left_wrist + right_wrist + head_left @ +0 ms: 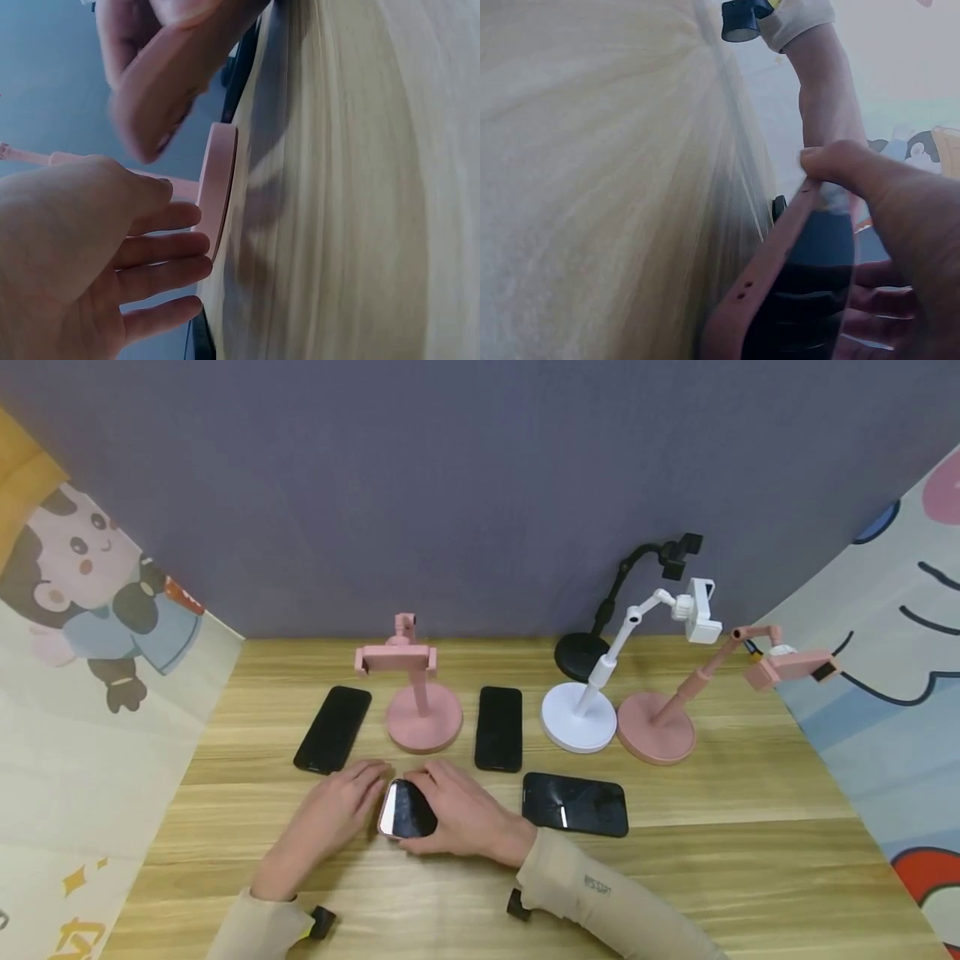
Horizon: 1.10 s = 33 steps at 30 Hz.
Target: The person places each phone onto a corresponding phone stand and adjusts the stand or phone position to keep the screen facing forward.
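Note:
My right hand (463,810) grips a smartphone (407,811) by its edges above the table, thumb on the near side and fingers on the far side. Its glossy dark screen faces up with a bright reflection at one end, and a pink side edge (751,286) shows in the right wrist view. Just left of the phone is my left hand (336,807), its fingers extended and apart from the phone in the left wrist view. Beyond the hands stands a pink phone stand (423,720) with a round base, its clamp raised.
Black phones lie flat at the left (333,729), in the middle (498,728) and at the right (576,804). A white stand (578,718), a second pink stand (656,727) and a black stand (581,657) are grouped at the back right. A grey partition (480,502) rises behind the wooden table.

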Each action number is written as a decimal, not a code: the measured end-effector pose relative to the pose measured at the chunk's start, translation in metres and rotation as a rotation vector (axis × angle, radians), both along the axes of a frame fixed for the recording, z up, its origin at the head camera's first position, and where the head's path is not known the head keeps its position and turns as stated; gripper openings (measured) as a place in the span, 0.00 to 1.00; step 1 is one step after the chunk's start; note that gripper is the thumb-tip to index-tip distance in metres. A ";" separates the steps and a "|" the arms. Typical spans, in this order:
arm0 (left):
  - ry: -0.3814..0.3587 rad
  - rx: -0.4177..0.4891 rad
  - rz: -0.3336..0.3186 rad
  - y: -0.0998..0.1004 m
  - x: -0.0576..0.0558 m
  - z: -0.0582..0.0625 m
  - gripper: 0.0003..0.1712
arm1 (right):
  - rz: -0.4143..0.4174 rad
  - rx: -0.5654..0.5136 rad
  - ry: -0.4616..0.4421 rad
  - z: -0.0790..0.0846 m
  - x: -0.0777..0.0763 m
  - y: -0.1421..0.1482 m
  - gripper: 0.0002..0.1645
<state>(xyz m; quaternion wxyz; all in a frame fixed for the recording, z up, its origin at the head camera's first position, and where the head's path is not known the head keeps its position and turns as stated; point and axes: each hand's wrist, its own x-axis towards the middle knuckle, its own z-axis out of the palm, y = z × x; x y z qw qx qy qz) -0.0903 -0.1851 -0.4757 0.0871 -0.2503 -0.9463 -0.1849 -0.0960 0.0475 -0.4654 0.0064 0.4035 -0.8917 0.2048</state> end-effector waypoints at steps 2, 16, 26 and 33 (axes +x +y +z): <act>0.017 0.007 -0.019 0.003 0.000 -0.001 0.15 | -0.026 -0.037 -0.014 0.001 0.000 0.002 0.52; 0.049 0.065 -0.101 0.016 0.001 -0.001 0.28 | -0.093 -0.384 0.029 0.002 -0.001 0.009 0.55; 0.224 0.184 -0.155 0.033 0.004 0.005 0.24 | -0.097 -0.633 0.191 0.006 -0.006 0.012 0.57; 0.320 0.353 -0.191 0.043 0.006 0.002 0.21 | -0.103 -0.759 0.205 0.009 -0.008 0.013 0.51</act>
